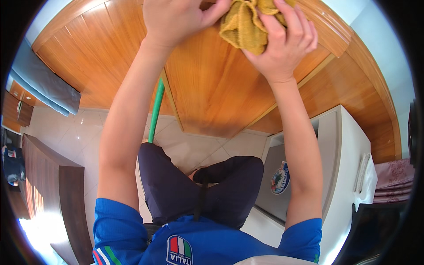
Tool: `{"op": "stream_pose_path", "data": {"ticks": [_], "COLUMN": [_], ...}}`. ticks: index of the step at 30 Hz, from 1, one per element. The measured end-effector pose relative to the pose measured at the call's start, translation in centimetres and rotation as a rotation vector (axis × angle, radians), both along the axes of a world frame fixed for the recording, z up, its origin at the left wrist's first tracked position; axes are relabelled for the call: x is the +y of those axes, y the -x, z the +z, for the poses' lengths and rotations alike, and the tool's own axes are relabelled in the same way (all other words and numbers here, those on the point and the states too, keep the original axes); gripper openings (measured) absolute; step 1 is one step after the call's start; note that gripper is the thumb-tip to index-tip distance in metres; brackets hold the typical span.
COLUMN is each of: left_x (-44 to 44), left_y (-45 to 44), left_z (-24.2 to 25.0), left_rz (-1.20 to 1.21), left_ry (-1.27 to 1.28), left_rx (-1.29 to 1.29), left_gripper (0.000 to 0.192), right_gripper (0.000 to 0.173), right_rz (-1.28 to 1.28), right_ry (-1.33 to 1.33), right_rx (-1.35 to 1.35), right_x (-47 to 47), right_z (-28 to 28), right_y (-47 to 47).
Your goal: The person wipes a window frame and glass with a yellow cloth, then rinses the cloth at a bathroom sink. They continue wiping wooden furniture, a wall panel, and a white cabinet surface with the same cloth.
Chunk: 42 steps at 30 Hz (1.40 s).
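Note:
My right hand (281, 44) grips a crumpled mustard-yellow cloth (243, 26) near the top edge of the view. The cloth hangs in folds in front of an orange-brown wooden panel (212, 86) with pale edge strips. To the left, my left hand (179, 21) is raised before the same woodwork. Its thumb points right and reaches the cloth's left edge. The other left fingers are cut off by the frame, so whether they hold anything is hidden.
A green pole (156, 111) slants between the panel and my knee. At right stands a small grey-and-white refrigerator (328, 139) with folded white cloth (364, 179) on it. Dark wooden furniture (71, 198) and blue-grey fabric (46, 76) are at left, above a tiled floor (195, 149).

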<state>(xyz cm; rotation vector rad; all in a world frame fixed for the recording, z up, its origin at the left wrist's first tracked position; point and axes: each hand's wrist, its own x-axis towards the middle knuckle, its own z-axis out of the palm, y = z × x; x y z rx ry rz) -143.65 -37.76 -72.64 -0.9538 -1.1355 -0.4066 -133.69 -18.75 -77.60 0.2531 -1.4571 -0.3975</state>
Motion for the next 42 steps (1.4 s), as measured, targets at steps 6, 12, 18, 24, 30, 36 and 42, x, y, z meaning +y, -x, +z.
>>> {"op": "stream_pose_path", "data": {"ticks": [6,12,18,24,30,36,42], "left_x": [0.8,1.4,1.5,1.7,1.7,1.6,1.6], "left_y": [1.4,2.8,2.7,2.5,2.5,2.5,2.9], "left_z": [-0.4,0.1,-0.5,-0.4,-0.4,-0.5,-0.1], "left_rz": [-0.102,-0.154,-0.219,-0.227,-0.206,-0.209,-0.168], "left_ry": [-0.071,-0.174,-0.168,-0.158,-0.161,-0.148,-0.154], "left_rx": [0.065,0.234,0.174,0.147,0.158,0.155,0.200], "left_gripper": [0.043,0.036,0.033,0.033,0.034,0.034,0.037], "right_gripper": [0.063,0.051,0.041,0.027,0.026,0.023,0.035], "right_rz": [0.068,0.117,0.065,0.052,0.026,0.073,0.208], "right_ry": [0.007,0.079,-0.099,-0.310,-0.362,-0.171,0.069], "right_rx": [-0.049,-0.191,-0.652,-1.031,-1.049,-0.822,-0.465], "right_x": [0.2,-1.5,-4.0,-5.9,-6.5,-6.7,-7.5], "right_z": [-1.2,-7.3,-19.6,-26.2,-24.6,-16.6,-8.6], "right_y": [0.8,0.6,-0.8,-2.5,-2.7,-1.8,0.7]}}
